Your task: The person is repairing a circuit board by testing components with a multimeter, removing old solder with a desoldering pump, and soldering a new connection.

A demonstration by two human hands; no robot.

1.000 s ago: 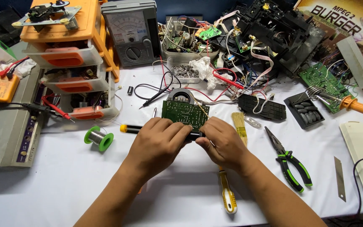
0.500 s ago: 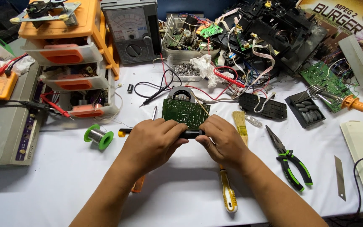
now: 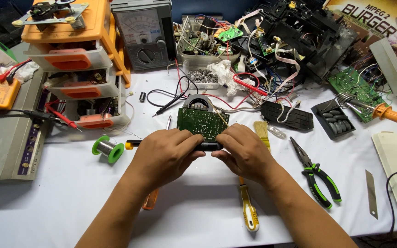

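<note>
Head view: hands (image 3: 207, 154) amid bench clutter (image 3: 272, 41)

Around the dark green circuit board (image 3: 203, 123): a black cylinder (image 3: 206, 147) just below it, a green solder spool (image 3: 108, 149) with grey wire to its left, green-and-black pliers (image 3: 315, 172) to its right, a yellow screwdriver handle (image 3: 249, 212) below, orange-fronted drawers (image 3: 76, 59) upper left, all on a white tabletop (image 3: 198, 220)

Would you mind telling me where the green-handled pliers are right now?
In the head view, the pliers lie on the white table to the right of the right hand, between the yellow screwdriver and the knife blade.
</note>
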